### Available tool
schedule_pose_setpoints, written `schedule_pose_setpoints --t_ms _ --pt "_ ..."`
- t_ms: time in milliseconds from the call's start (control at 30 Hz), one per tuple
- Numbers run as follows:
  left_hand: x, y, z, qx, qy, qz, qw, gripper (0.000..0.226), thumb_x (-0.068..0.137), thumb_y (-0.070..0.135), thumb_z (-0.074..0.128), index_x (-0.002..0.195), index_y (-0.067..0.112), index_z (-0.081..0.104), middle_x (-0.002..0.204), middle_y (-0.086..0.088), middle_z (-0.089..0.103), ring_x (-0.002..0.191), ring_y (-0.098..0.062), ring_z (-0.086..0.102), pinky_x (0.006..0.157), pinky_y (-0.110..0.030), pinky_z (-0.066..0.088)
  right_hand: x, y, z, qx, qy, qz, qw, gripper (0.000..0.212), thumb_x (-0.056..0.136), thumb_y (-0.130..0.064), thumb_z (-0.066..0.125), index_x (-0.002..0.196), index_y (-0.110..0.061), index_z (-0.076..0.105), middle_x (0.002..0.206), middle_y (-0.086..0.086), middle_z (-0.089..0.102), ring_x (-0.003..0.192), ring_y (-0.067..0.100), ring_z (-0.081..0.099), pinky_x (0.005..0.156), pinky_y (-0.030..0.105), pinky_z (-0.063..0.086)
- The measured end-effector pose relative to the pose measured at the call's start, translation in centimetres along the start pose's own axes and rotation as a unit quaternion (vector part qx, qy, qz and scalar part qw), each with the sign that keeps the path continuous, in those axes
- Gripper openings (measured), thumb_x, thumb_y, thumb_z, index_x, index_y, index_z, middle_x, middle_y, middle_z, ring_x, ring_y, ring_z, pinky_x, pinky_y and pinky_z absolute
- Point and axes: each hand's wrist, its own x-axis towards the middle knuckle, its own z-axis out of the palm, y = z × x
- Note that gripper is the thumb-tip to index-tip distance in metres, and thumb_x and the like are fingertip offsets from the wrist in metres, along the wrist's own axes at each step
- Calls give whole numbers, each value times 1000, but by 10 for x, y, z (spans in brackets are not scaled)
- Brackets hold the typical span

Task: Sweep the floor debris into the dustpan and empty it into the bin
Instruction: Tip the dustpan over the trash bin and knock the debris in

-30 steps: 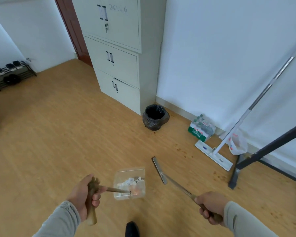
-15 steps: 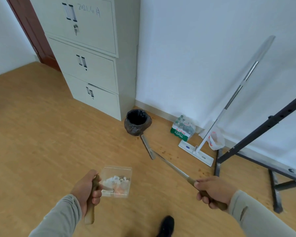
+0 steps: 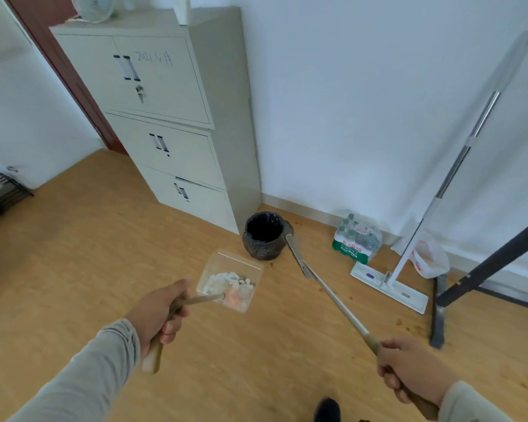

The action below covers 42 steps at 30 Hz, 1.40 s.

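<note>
Wood-look flooring [image 3: 73, 254] runs to a white wall, where one tall grey cabinet [image 3: 165, 117] with three door tiers stands in the corner. One round bin [image 3: 264, 237], lined with a dark bag, sits on the floor just beside the cabinet's base; its inside looks dark and its contents cannot be made out. One clear dustpan [image 3: 229, 280] is held above the floor, near the bin and short of it, carrying a small heap of white and pinkish scraps. The left hand [image 3: 162, 315] has its grip closed around the dustpan's wooden handle. The right hand [image 3: 409, 370] has its grip closed around the handle of one long broom [image 3: 323, 290], whose narrow head reaches up beside the bin's rim. Along the wall stand one shrink-wrapped pack of bottles [image 3: 355, 239], one flat mop [image 3: 409, 254] leaning upright, and one plastic bag [image 3: 429, 258]. One dark shoe tip [image 3: 326, 409] shows at the bottom edge.
</note>
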Motion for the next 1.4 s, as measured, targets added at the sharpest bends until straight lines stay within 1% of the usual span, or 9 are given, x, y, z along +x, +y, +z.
schedule_pose_setpoints --t_ms 133,367,533,767,967,1100,1167,1267,1400 --pt "8 27 14 38 5 21 999 37 92 39 68 97 6 53 77 -12 52 39 -15 30 38 -19 27 18 -11 -18 -13 -4 3 1000 7 92 1 51 91 3 58 55 13 50 38 17 37 38 21 31" --pt "32 66 32 140 19 46 989 28 87 -6 55 114 -11 51 82 -18 54 38 -17 30 40 -20 24 38 -44 -29 -3 -2 -6 1000 14 92 -4 56 106 1 58 53 10 54 37 15 41 39 22 36" --pt "62 98 28 168 -2 61 984 17 87 -7 51 103 1 54 78 -16 55 38 -17 30 40 -20 26 43 -67 -17 20 7 -32 999 18 92 -3 57 110 -1 59 56 9 56 40 14 44 40 23 38" --pt "131 151 -8 212 -38 96 972 18 93 9 60 105 -3 55 81 -20 60 36 -16 32 39 -19 28 54 -112 19 44 45 -45 997 17 92 -3 58 109 -5 60 66 12 60 42 14 46 41 25 39" --pt "179 213 -53 216 -108 105 965 47 79 25 77 109 -3 53 84 -19 62 39 -16 30 38 -19 29 74 -161 71 78 74 -38 993 21 92 -3 57 112 -6 59 69 13 60 44 14 45 40 24 38" --pt "212 246 -82 269 -112 107 951 31 89 0 66 117 -1 54 47 -5 46 36 -17 29 38 -22 26 85 -196 107 103 98 -34 989 22 92 -1 56 113 -4 57 71 14 59 44 14 45 40 24 38" --pt "229 258 -88 300 -110 110 941 26 91 -7 58 116 1 55 40 0 44 33 -17 31 42 -24 25 89 -212 122 119 102 -32 987 21 92 0 56 112 -1 58 70 14 58 43 14 44 38 23 37" --pt "254 271 -85 356 -109 130 919 24 91 -6 56 111 7 60 58 -4 52 40 -17 37 44 -24 30 96 -231 139 138 108 -19 984 17 92 1 55 108 4 58 71 15 58 46 15 44 39 24 37" --pt "277 281 -73 485 -112 197 845 23 89 5 57 103 22 63 84 -5 59 55 -19 48 46 -24 40 109 -249 155 151 117 -11 982 9 91 0 54 98 2 59 62 11 58 43 15 45 39 23 37"
